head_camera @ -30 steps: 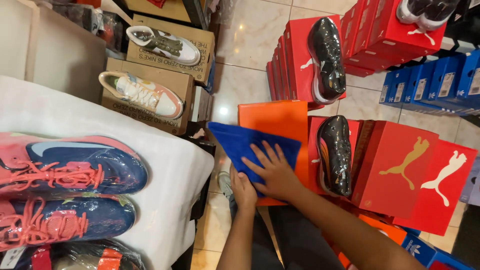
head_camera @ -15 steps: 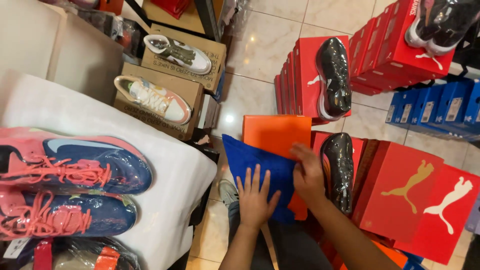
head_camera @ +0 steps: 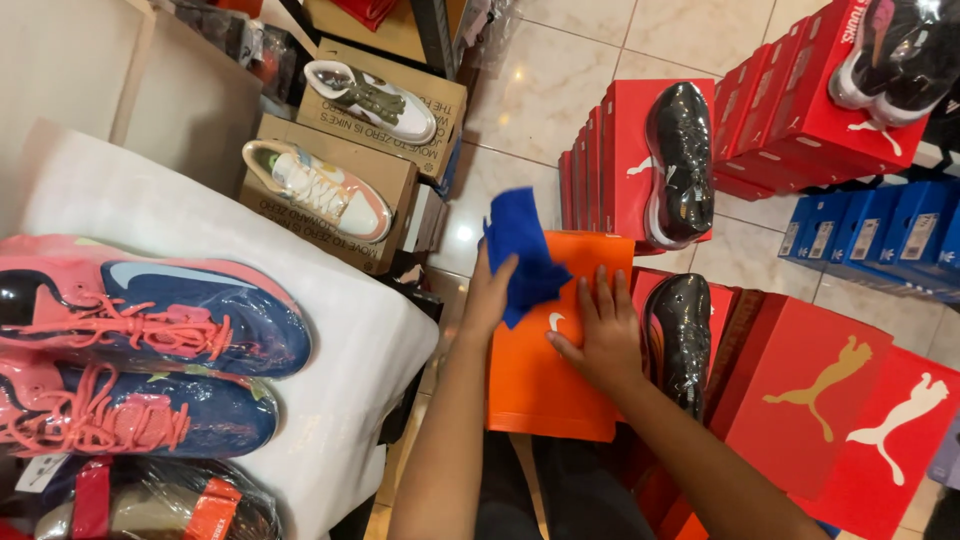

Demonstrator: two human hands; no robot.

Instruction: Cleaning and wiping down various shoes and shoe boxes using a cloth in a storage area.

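A flat orange cardboard shoe-box lid [head_camera: 545, 375] lies in front of the person, above the tiled floor [head_camera: 560, 85], with a small white logo mark near its middle; its surface is plain, bright and smooth, and its lower edge runs straight across. To its right stand red cardboard shoe boxes [head_camera: 840, 400], one carrying a glossy black shoe [head_camera: 680, 335] just beside the lid. To the left, a white-covered table [head_camera: 340, 350] bears navy-and-pink laced sports shoes [head_camera: 150, 320]. The right hand [head_camera: 595, 340] rests flat on the lid, fingers spread, gripping nothing. The left hand [head_camera: 492, 295] is closed around a crumpled bright blue cloth [head_camera: 522, 250], which it holds up at the lid's upper left corner, the fabric bunched and folded above the fingers.
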